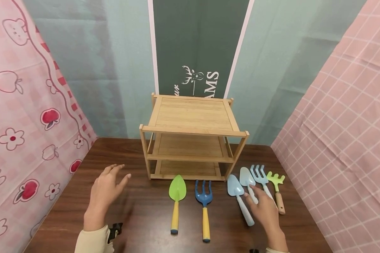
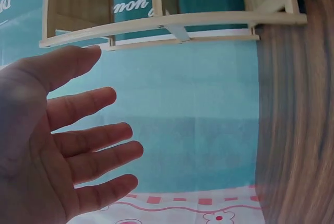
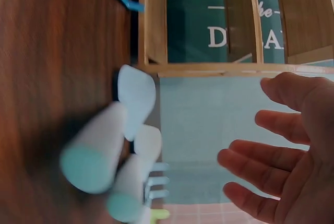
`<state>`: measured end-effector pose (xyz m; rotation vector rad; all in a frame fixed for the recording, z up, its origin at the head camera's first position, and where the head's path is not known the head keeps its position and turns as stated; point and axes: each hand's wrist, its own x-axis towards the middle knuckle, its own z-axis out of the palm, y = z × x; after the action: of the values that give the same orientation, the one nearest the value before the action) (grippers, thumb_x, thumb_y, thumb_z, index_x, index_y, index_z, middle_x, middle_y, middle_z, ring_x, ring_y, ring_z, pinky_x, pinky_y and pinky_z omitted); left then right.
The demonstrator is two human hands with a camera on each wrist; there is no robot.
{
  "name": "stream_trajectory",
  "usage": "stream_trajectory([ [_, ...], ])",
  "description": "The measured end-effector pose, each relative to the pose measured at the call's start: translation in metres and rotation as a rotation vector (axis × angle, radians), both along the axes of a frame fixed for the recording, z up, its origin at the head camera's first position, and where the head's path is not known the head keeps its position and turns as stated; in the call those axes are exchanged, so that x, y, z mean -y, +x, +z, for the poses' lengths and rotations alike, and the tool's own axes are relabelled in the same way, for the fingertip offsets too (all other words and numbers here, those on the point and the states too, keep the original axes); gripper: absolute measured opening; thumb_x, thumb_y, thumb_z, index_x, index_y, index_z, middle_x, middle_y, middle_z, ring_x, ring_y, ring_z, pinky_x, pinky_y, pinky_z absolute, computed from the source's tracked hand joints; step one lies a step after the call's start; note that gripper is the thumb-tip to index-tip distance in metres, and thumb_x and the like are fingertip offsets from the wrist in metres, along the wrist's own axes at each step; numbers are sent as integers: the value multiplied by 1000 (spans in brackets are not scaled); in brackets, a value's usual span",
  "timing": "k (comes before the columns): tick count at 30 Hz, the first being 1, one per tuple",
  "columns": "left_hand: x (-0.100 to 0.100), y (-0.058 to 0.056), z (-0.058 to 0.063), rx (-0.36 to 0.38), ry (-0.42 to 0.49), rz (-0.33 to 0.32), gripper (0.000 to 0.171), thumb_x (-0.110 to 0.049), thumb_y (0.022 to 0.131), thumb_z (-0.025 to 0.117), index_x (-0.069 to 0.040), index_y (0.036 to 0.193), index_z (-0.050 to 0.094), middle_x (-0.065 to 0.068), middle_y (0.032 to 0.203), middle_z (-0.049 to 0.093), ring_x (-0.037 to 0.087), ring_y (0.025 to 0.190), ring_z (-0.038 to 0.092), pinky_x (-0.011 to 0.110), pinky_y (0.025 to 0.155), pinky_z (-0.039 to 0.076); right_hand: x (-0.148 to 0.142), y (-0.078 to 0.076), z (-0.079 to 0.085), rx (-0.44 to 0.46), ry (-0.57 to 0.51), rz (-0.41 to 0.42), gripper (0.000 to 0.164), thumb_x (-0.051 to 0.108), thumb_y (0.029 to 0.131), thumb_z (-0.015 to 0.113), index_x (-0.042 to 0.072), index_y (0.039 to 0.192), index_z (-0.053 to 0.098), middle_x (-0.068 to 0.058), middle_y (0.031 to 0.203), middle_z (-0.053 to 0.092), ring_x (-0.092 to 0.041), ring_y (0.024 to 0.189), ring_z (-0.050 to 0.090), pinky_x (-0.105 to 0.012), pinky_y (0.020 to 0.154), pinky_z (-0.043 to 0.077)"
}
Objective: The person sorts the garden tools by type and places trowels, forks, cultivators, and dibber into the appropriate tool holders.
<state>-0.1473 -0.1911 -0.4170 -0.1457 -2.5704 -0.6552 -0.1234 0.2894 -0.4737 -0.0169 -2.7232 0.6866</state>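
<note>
My left hand point(image 1: 103, 192) hovers over the left of the table with fingers spread, holding nothing; the left wrist view shows its palm and straight fingers. My right hand point(image 1: 264, 208) hangs above the white-handled trowels, fingers extended and apart from them in the right wrist view. Beneath it lie a light blue trowel point(image 1: 235, 188) and a paler trowel point(image 1: 246, 175), its handle partly hidden. Beside them are a light blue hand fork point(image 1: 260, 176) and a green rake with a wooden handle point(image 1: 276, 181). A green trowel point(image 1: 177, 189) and a dark blue fork point(image 1: 204, 198), both yellow-handled, lie in the middle.
A wooden three-tier rack point(image 1: 194, 114) stands at the back of the dark wooden table point(image 1: 139, 218). Curtains hang close behind and on both sides: pink patterned cloth point(image 1: 25, 133) at left, pink checked cloth point(image 1: 345, 140) at right.
</note>
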Motion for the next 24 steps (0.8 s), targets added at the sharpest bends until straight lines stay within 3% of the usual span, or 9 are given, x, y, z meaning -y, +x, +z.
stream_trajectory([
  [10,-7,-1,-1,-29,106,-17,39,-22,84,69,-1,116,61,26,117,54,46,99,54,59,75,41,19,12,-24,-174,-196,-30,38,7,82,70,-2,117,60,-20,111,61,-34,92,61,-52,71,47],
  [14,-11,-5,-6,-124,158,-21,37,-18,81,72,-1,113,62,24,114,56,43,94,57,57,72,43,30,16,-35,-228,-256,-41,35,6,80,71,-1,113,63,-18,108,63,-32,94,60,-47,71,47],
  [18,-18,-11,-10,-235,228,-43,36,-13,80,73,-1,112,63,22,112,57,40,94,58,55,74,44,36,15,-52,-332,-326,2,30,9,82,70,3,110,65,-11,97,66,-17,86,63,-30,66,49],
  [21,-24,-15,-11,-303,269,-62,36,-10,79,73,-1,112,63,21,112,58,37,100,55,53,79,43,46,19,-58,-322,-383,2,28,9,84,68,3,111,64,-9,95,66,-11,82,61,-25,63,48],
  [24,-29,-21,-12,-362,309,-69,36,-6,78,73,0,112,63,20,110,59,35,103,55,52,82,42,60,26,-55,-201,-430,-74,31,11,86,66,2,115,61,-11,102,65,-14,86,60,-27,66,49],
])
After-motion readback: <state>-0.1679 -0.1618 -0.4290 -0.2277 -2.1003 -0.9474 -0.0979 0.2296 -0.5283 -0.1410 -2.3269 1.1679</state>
